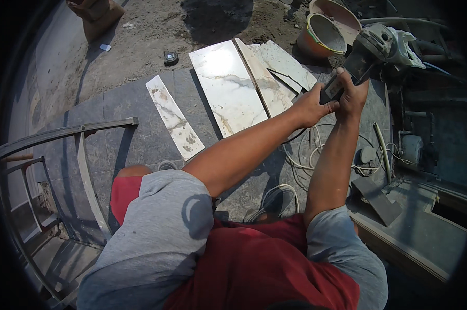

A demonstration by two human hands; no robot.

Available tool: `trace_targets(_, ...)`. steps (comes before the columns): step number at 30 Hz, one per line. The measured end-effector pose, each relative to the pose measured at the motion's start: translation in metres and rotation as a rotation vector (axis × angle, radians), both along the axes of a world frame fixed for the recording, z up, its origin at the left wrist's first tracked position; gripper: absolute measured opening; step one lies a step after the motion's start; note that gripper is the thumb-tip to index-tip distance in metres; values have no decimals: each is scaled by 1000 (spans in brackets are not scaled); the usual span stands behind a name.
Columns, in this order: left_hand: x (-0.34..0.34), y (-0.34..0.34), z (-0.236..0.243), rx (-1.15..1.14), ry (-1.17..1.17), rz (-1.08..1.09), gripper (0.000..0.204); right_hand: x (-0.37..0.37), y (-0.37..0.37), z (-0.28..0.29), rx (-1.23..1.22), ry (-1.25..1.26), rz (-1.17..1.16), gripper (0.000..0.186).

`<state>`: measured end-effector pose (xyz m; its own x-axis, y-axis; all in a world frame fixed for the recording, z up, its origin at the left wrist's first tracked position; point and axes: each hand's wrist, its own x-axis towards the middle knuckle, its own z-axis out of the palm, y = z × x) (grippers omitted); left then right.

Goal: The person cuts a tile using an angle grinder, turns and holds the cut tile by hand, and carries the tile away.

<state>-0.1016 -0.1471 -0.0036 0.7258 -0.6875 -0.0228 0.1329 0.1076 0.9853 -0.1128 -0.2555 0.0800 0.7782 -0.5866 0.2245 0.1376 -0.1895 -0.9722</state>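
An angle grinder point(367, 50), dark-bodied with a greyish head, is held out at the upper right. My left hand point(316, 106) is closed on the rear of its body, and my right hand point(353, 93) wraps around the body just to the right. The fingers are partly hidden behind the tool. To the left of my hands lie a large white marble-patterned tile point(224, 82) and further white tile pieces point(290, 67), with a brown edge between them. A narrow strip of tile point(174, 118) lies apart, farther left on the grey paving.
A tape measure point(170, 58) sits beyond the strip. An orange bucket point(321, 37) stands near the grinder, beside a white plastic bag point(403, 46). Looped cables point(308, 155) lie below my hands. At left is a metal frame point(83, 165); at right, a dark slab point(375, 199).
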Motion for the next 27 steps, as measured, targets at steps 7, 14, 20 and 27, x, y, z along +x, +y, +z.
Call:
trace_targets(7, 37, -3, 27, -229, -67, -311, 73, 5, -47, 20, 256, 70, 314, 59)
trace_targets(14, 38, -9, 25, -57, -143, -324, 73, 16, -56, 14, 278, 10, 428, 33)
trace_targets(20, 52, 19, -4, 316, -113, -167, 62, -38, -114, -23, -747, 645, -100, 75)
trace_targets(27, 67, 69, -65, 556, 7, 128, 52, -134, -183, -139, -821, 914, -306, 81)
